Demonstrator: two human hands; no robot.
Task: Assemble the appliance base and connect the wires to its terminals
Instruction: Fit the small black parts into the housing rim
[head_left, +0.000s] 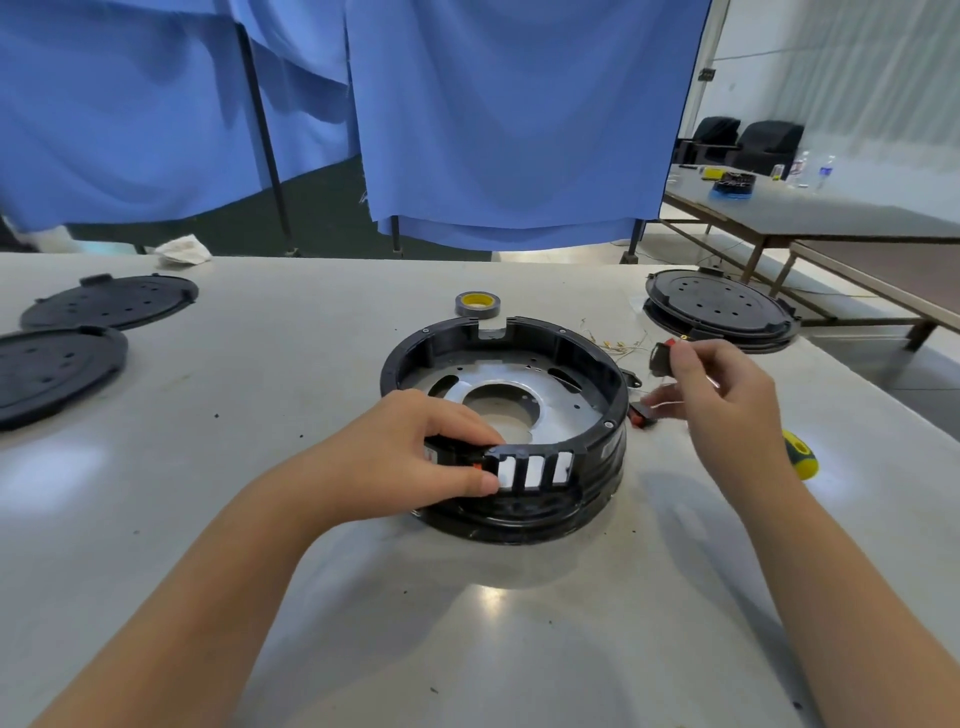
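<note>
A round black appliance base (597, 358) with a silver metal plate (524, 379) inside stands at the middle of the table. My left hand (431, 447) grips its near rim, thumb and fingers pinching a black and red switch part seated beside the slotted openings (535, 470). To the right of the base, my right hand (727, 395) holds a black switch (661, 358) with a red tip above the table. Another red and black switch (641, 415) lies by the base's right side. Thin wires with gold terminals (613, 344) lie behind it.
Two black round covers (111, 301) (52, 369) lie at the far left. A stack of black bases (719, 312) stands at the back right. A tape roll (478, 304) sits behind the base. A yellow-green screwdriver handle (802, 454) lies to the right, a rag (182, 249) at the far edge.
</note>
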